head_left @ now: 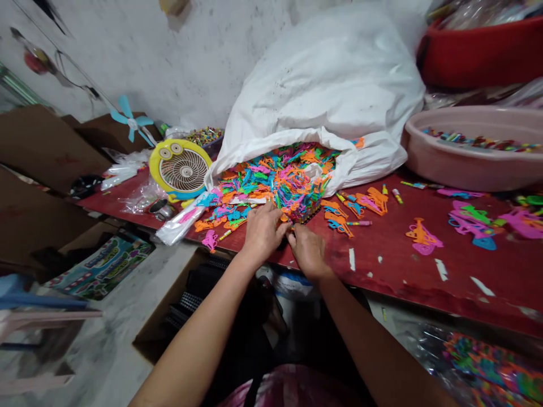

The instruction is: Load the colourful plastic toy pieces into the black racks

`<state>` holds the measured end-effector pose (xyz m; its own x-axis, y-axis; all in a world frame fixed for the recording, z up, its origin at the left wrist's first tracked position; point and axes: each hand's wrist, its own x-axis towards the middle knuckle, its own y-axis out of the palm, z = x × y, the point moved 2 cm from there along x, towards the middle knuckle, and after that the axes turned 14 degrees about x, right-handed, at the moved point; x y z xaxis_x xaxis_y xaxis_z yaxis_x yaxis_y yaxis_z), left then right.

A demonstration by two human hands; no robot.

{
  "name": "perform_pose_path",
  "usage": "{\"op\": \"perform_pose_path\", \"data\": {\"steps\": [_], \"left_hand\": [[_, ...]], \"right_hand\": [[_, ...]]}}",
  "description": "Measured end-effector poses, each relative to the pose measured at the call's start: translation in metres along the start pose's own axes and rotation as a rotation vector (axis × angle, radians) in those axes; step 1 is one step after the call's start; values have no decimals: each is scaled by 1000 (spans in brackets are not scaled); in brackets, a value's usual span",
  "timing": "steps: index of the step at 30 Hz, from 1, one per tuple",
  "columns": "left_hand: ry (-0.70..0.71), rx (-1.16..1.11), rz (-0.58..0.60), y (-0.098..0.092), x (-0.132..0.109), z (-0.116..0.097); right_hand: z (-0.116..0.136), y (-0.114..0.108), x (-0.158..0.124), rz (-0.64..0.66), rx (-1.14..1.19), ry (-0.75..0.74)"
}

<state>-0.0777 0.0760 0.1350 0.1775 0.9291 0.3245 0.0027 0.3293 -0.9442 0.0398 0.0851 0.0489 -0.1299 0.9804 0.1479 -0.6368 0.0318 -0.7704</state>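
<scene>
My left hand and my right hand are close together at the table's front edge, with curled fingers and thumbs nearly meeting. Whatever they pinch is too small or hidden to make out. Just beyond them is a dense heap of small plastic toy guns in orange, blue, pink and green. A dark edge shows under the heap beside my right hand. Behind it, a large white sack lies with its mouth open toward me, and more toy guns spill from it.
On the red table are loose toy guns, small tubes and clear plastic bags. A yellow fan stands left, a pink basin right. Below are an open carton and a bag of colourful toys.
</scene>
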Motion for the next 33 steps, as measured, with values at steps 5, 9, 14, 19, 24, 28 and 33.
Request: {"op": "perform_pose_path", "data": {"steps": [5, 9, 14, 19, 24, 28, 33], "left_hand": [[-81, -90, -165, 10, -5, 6], [-38, -13, -214, 6, -3, 9], [-23, 145, -72, -6, 5, 14], [5, 222, -16, -10, 13, 13], [23, 226, -11, -5, 16, 15], [-18, -7, -207, 8, 3, 18], [-295, -353, -628, 40, -41, 8]], "right_hand": [[-7, 3, 4, 4, 47, -23], [-9, 3, 4, -9, 69, -54], [-1, 4, 5, 37, -6, -83], [-1, 7, 9, 75, 8, -127], [-21, -4, 25, 246, 196, -203], [-44, -20, 40, 276, 293, -217], [-64, -25, 49, 285, 317, -241]]}}
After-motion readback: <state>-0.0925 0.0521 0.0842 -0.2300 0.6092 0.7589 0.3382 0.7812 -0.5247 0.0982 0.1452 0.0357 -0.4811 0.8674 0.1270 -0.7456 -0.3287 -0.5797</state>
